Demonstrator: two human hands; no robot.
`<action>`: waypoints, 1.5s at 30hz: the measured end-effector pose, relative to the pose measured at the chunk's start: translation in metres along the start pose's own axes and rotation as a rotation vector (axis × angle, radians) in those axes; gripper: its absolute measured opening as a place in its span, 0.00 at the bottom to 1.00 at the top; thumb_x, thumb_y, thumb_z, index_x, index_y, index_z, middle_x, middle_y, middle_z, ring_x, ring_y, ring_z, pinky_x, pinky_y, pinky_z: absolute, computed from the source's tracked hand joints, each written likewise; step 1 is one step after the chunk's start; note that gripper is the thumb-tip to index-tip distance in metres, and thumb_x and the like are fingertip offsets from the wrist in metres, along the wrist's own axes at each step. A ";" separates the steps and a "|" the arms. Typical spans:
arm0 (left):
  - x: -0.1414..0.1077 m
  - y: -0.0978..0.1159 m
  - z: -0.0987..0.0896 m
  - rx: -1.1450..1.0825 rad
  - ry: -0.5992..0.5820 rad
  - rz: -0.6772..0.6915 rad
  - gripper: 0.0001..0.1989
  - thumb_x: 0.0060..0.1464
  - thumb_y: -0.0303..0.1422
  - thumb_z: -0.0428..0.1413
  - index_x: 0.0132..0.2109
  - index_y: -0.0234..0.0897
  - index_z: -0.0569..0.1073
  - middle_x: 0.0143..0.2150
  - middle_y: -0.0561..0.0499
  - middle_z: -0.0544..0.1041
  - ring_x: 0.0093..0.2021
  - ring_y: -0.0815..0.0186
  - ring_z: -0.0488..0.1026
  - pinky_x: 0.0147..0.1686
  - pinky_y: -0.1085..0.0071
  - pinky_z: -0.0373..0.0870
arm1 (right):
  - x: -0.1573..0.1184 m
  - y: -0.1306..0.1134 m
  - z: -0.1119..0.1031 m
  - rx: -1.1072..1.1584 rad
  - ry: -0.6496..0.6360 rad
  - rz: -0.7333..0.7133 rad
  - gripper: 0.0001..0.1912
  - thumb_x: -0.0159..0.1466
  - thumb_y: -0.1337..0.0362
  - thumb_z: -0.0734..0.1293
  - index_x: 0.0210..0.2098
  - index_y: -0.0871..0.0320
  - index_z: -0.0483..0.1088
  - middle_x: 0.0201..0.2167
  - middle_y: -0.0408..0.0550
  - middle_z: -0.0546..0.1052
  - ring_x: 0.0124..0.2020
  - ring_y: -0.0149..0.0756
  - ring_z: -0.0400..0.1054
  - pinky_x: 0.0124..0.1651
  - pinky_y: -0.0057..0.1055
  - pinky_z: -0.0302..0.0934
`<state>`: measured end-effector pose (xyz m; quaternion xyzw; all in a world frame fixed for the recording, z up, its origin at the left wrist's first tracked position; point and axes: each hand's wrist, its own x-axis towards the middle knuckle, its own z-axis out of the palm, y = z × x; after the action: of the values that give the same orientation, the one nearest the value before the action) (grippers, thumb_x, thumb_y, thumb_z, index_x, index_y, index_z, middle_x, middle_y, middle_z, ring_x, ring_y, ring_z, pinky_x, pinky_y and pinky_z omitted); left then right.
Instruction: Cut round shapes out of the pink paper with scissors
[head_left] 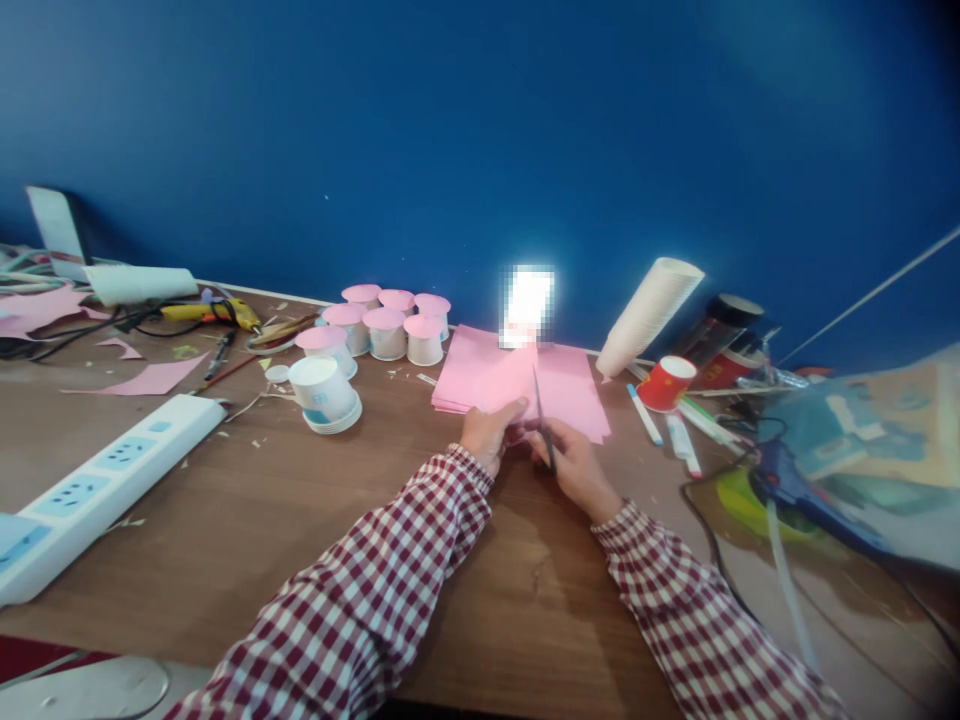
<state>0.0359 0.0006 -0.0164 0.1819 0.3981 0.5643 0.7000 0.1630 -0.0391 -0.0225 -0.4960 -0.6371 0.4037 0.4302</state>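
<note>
Between thumb and fingers, my left hand pinches a sheet of pink paper in front of me. My right hand grips a pair of scissors, whose blade points up along the sheet's right side. Whether the blades are cutting at this instant I cannot tell. Behind the hands lies a stack of pink sheets against the blue wall. Several paper cups with pink paper tops stand left of the stack. Nearer to me, a white paper cup rests on a white ring-like base.
At the left lie a white power strip, a yellow glue gun and pink scraps. To the right are a leaning stack of paper cups, a red cup, markers and a blue glue gun with its cord.
</note>
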 end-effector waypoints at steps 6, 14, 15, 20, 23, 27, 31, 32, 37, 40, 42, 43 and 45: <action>-0.003 0.002 0.003 -0.005 -0.010 -0.004 0.11 0.40 0.26 0.65 0.33 0.29 0.72 0.21 0.54 0.72 0.17 0.75 0.67 0.16 0.80 0.66 | 0.001 0.003 -0.001 0.007 0.001 -0.007 0.19 0.61 0.52 0.65 0.43 0.61 0.71 0.22 0.42 0.69 0.23 0.30 0.63 0.26 0.26 0.60; -0.003 0.002 0.004 0.018 0.031 0.008 0.14 0.38 0.26 0.66 0.34 0.29 0.73 0.22 0.52 0.73 0.18 0.74 0.68 0.16 0.79 0.67 | 0.000 0.004 0.001 0.034 -0.017 0.010 0.18 0.62 0.53 0.65 0.43 0.61 0.70 0.23 0.42 0.69 0.24 0.30 0.62 0.26 0.26 0.59; -0.003 0.002 0.004 0.022 0.032 0.011 0.14 0.37 0.26 0.66 0.34 0.28 0.73 0.23 0.52 0.74 0.18 0.74 0.69 0.16 0.80 0.67 | 0.000 0.003 0.001 0.041 -0.016 0.010 0.18 0.62 0.53 0.65 0.43 0.61 0.70 0.24 0.43 0.70 0.25 0.30 0.62 0.27 0.26 0.59; -0.003 0.001 0.004 0.047 0.029 0.030 0.17 0.36 0.27 0.67 0.36 0.27 0.74 0.25 0.50 0.75 0.19 0.72 0.71 0.17 0.79 0.68 | 0.000 0.002 0.000 0.067 -0.019 -0.002 0.17 0.62 0.54 0.65 0.43 0.62 0.70 0.26 0.44 0.71 0.26 0.30 0.63 0.28 0.26 0.59; -0.002 0.000 0.002 0.057 0.022 0.032 0.17 0.36 0.28 0.67 0.35 0.27 0.74 0.23 0.51 0.75 0.18 0.72 0.70 0.17 0.78 0.68 | 0.000 0.003 0.000 0.067 -0.026 -0.007 0.17 0.62 0.54 0.65 0.43 0.62 0.70 0.26 0.44 0.71 0.26 0.30 0.63 0.28 0.26 0.59; 0.000 -0.001 0.002 0.049 0.016 0.034 0.17 0.35 0.28 0.68 0.34 0.26 0.74 0.23 0.50 0.74 0.18 0.72 0.70 0.16 0.78 0.68 | 0.000 0.003 0.000 0.063 -0.019 0.004 0.18 0.62 0.54 0.65 0.43 0.61 0.70 0.25 0.43 0.70 0.25 0.30 0.63 0.27 0.26 0.58; -0.001 0.001 0.004 0.039 0.029 0.033 0.16 0.35 0.27 0.67 0.34 0.27 0.73 0.22 0.50 0.74 0.18 0.71 0.71 0.16 0.78 0.67 | 0.000 0.001 0.000 0.054 -0.008 0.012 0.18 0.61 0.53 0.65 0.42 0.61 0.70 0.23 0.42 0.69 0.24 0.30 0.62 0.26 0.26 0.57; -0.002 0.001 0.004 0.039 0.029 0.033 0.16 0.35 0.27 0.67 0.34 0.27 0.73 0.22 0.51 0.74 0.18 0.71 0.71 0.16 0.78 0.67 | 0.000 0.001 0.000 0.053 -0.008 0.008 0.18 0.61 0.53 0.65 0.42 0.61 0.70 0.23 0.42 0.69 0.24 0.30 0.62 0.26 0.26 0.57; -0.003 0.002 0.004 0.037 0.020 0.038 0.16 0.34 0.27 0.68 0.32 0.27 0.73 0.22 0.51 0.74 0.18 0.71 0.70 0.16 0.78 0.67 | 0.000 0.001 0.000 0.040 -0.007 0.002 0.17 0.62 0.54 0.64 0.42 0.61 0.70 0.22 0.41 0.68 0.24 0.30 0.61 0.25 0.25 0.57; -0.003 0.002 0.004 0.041 0.023 0.040 0.16 0.33 0.28 0.68 0.32 0.27 0.73 0.22 0.50 0.74 0.18 0.71 0.70 0.16 0.78 0.67 | 0.000 0.000 0.000 0.033 -0.004 0.003 0.17 0.62 0.54 0.64 0.42 0.61 0.70 0.22 0.42 0.68 0.24 0.30 0.62 0.25 0.25 0.57; -0.003 0.003 0.005 0.040 0.024 0.040 0.16 0.33 0.28 0.68 0.32 0.27 0.73 0.22 0.51 0.74 0.18 0.71 0.70 0.15 0.78 0.66 | 0.000 0.000 0.000 0.034 -0.003 0.001 0.18 0.61 0.53 0.64 0.42 0.61 0.70 0.23 0.42 0.68 0.24 0.30 0.62 0.25 0.25 0.57; -0.003 0.003 0.005 0.040 0.022 0.043 0.16 0.33 0.28 0.68 0.32 0.27 0.73 0.21 0.51 0.73 0.18 0.71 0.70 0.15 0.78 0.65 | 0.000 0.000 0.000 0.035 -0.002 0.003 0.18 0.61 0.53 0.64 0.42 0.62 0.71 0.23 0.42 0.69 0.24 0.30 0.62 0.25 0.26 0.57; -0.003 0.003 0.006 0.041 0.015 0.053 0.16 0.34 0.28 0.67 0.31 0.27 0.73 0.20 0.51 0.73 0.17 0.71 0.69 0.14 0.78 0.64 | 0.000 0.000 0.000 0.039 -0.005 0.007 0.18 0.61 0.53 0.65 0.42 0.62 0.71 0.23 0.42 0.69 0.24 0.30 0.62 0.26 0.26 0.58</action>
<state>0.0381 -0.0005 -0.0097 0.2027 0.4098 0.5756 0.6779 0.1632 -0.0389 -0.0229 -0.4890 -0.6283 0.4187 0.4368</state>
